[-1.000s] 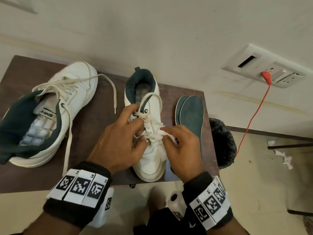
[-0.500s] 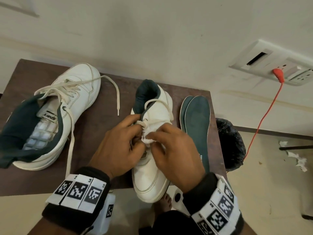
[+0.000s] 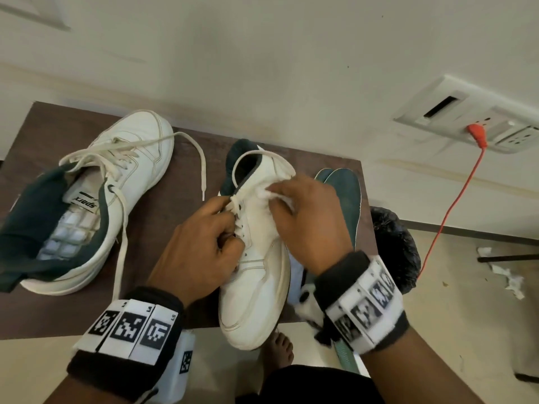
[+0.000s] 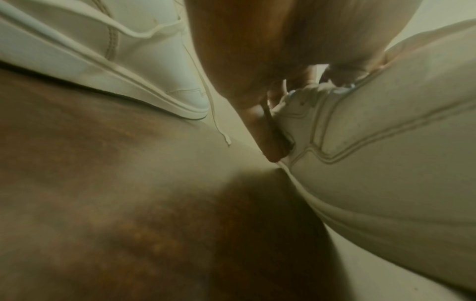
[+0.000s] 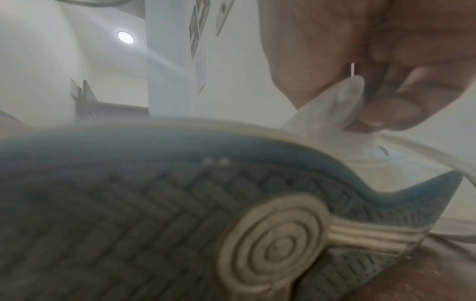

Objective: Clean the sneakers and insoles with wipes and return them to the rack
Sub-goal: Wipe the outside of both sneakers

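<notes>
A white sneaker (image 3: 256, 281) lies tilted onto its side at the table's front edge, toe hanging over toward me. My left hand (image 3: 204, 243) grips it at the laces and tongue (image 4: 296, 106). My right hand (image 3: 306, 217) pinches a white wipe (image 3: 277, 196) against the sneaker's upper side near the collar. In the right wrist view the wipe (image 5: 335, 106) sits between thumb and fingers above the dark patterned sole (image 5: 180, 213). A second white sneaker (image 3: 96, 199) rests on the table at left, laces loose. Two dark green insoles (image 3: 347, 199) lie stacked at the right.
The brown table (image 3: 163, 228) stands against a white wall. A black bin bag (image 3: 393, 249) sits beside the table's right edge. An orange cable (image 3: 449, 211) runs from a wall socket panel (image 3: 472, 123) to the floor. Crumpled wipes (image 3: 507, 275) lie on the floor at right.
The held sneaker has been tipped from upright onto its side and drawn toward me. My right hand with the wipe moved from the laces to the shoe's side.
</notes>
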Tool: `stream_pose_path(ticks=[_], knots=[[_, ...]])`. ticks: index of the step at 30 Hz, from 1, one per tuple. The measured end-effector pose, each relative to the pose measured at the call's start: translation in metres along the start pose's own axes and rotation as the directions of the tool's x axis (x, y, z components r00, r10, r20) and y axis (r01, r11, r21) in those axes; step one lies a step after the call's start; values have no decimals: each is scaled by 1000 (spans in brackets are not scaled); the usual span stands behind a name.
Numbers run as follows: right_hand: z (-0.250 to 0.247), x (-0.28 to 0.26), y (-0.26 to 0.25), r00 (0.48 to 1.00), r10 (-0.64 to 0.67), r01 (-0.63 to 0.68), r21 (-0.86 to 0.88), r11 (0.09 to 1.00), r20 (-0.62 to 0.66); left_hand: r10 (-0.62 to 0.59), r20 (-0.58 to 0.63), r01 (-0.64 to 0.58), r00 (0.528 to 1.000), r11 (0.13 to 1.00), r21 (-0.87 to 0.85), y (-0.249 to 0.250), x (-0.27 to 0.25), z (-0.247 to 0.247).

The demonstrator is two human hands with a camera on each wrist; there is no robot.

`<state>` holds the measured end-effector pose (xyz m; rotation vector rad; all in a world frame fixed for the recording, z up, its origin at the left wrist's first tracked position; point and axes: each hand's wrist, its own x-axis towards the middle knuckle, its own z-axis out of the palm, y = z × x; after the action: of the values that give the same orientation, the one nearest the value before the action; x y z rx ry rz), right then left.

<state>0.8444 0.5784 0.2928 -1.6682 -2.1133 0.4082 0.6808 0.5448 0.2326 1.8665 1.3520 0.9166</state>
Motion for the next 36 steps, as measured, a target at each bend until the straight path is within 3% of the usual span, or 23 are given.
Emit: stream_pose_path(ticks=[5, 9, 12, 17, 21, 24, 28, 31, 36], knots=[[-13, -26, -5, 978, -117, 86, 176, 981, 174, -30, -41, 29, 999, 1000, -11, -3, 0, -2], [4, -4, 14, 998, 34, -26, 146, 989, -58, -47, -53, 46, 997, 999, -18, -5, -1, 0], [13, 13, 21, 987, 138, -124, 157, 980, -79, -90, -81, 88, 993, 996, -20, -10, -2, -1], [6, -12, 6, 997, 17, -33, 216, 976, 78, -184, -86, 186, 979, 982, 15, -17, -1, -1], [-5, -39, 8, 976, 24, -112, 400, 910, 217, -197, -64, 198, 978, 980, 8, -14, -1, 0], [-8, -45, 8, 961, 7, -119, 392, 912, 276, -206, 0, 205, 979, 978, -40, -15, -4, 2], [-1, -42, 12, 995, 57, -81, 305, 949, 85, -190, 60, 195, 980, 976, -94, -13, -4, 1], [8, -20, 18, 987, 131, -109, 216, 970, -94, -184, 84, 193, 979, 976, -104, -12, -5, 3], [15, 22, 29, 955, 236, -221, 98, 970, -182, -157, 82, 164, 984, 983, -86, -11, -5, 9]])
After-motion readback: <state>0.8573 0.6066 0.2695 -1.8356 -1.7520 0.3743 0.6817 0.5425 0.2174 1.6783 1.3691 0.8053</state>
